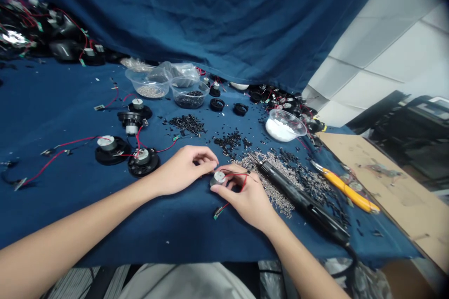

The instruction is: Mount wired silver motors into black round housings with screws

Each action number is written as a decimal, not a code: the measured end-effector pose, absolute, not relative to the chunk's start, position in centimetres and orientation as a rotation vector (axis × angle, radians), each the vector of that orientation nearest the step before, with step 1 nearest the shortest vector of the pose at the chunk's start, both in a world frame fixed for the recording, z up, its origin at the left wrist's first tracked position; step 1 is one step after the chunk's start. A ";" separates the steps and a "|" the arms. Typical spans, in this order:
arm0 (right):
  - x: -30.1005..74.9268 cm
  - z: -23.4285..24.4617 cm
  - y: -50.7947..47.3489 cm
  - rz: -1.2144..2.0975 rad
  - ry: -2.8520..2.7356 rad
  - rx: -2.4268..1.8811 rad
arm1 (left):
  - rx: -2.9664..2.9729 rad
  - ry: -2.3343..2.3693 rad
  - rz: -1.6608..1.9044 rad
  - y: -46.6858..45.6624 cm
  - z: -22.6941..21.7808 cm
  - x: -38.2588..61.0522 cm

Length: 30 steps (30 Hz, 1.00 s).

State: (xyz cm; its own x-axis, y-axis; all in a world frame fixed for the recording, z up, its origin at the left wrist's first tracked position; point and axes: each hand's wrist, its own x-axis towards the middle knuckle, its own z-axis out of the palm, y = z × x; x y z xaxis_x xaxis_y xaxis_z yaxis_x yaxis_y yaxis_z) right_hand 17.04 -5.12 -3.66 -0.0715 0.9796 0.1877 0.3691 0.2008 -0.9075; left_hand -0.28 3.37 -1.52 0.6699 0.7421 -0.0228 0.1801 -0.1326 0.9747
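1. At the near middle of the blue cloth-covered table (pixel 175 231), two bare hands meet over one part, a small round grey motor with a white top (pixel 219 177).
2. Right hand (pixel 247 196): thumb and fingers pinch the motor around its side, white top up; this grip probably steadies it and leaves the top reachable.
3. Left hand (pixel 185 168): fingers curled, thumb and index tips drawn close together just beside the motor. Cannot tell if anything sits between them.
4. Thin red and black wires (pixel 242 186) run over the right fingers; a small green connector (pixel 216 215) rests on the cloth below, seemingly left loose.
5. Black cylindrical electric screwdriver (pixel 304 200) lies beside the right hand across a heap of tiny silvery screws (pixel 277 191), likely parked there for quick pickup. Yellow-handled cutter (pixel 351 191) farther right.
6. Beyond the hands: loose pile of tiny black pieces (pixel 229 144), probably spread out for easy picking; clear plastic tub of white material (pixel 298 127) behind.
7. Left side: several round black housings with motors (pixel 114 156), grouped apart, likely keeping the hand area free.
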 end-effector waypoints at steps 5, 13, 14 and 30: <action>17.0 -4.0 -5.4 0.668 -1.692 -1.293 | 1.749 0.487 0.439 3.3 -1.6 -0.5; 17.1 -4.4 -5.4 0.379 -1.931 -1.293 | 1.503 0.512 0.405 3.9 -2.0 -0.4; 17.1 -4.4 -5.4 0.342 -1.968 -1.305 | 1.500 0.521 0.416 3.9 -2.1 -0.4; 17.3 -4.1 -6.4 -0.012 -2.236 -1.402 | 1.659 0.566 0.342 3.0 -1.6 -0.4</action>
